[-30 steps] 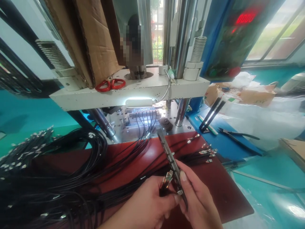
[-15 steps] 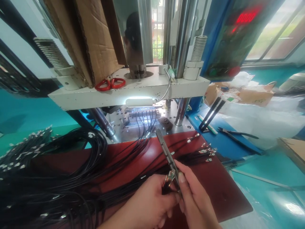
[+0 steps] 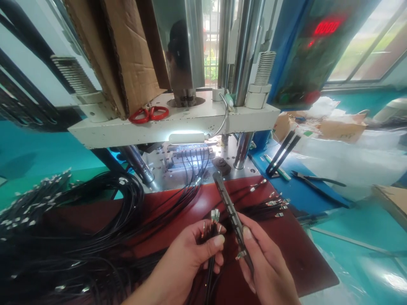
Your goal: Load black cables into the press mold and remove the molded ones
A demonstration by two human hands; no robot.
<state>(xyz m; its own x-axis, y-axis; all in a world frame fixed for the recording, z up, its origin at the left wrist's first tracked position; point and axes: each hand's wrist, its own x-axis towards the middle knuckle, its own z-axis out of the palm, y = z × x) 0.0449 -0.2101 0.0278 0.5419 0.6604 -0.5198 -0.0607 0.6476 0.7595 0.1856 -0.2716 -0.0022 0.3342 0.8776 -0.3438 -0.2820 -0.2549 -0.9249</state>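
The press (image 3: pixel 178 120) held a fixture (image 3: pixel 187 161) carrying a row of cables (image 3: pixel 201 171). Above the red mat (image 3: pixel 307 262), the right hand (image 3: pixel 267 258) clamped a slotted bar (image 3: pixel 227 199); one connector (image 3: pixel 241 255) protruded near its lower end, so loading appeared barely begun. The left hand (image 3: pixel 190 258), apart, gripped several cable ends (image 3: pixel 215 215), not yet in the bar. The red display (image 3: pixel 325 28) appeared to read "0000"; carton (image 3: pixel 343 130) lettering was illegible.

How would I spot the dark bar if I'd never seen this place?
Find the red board in front of the white machine plate. Over it, the right hand holds the dark bar: straight and notched, unlike the thin cables in the left hand.
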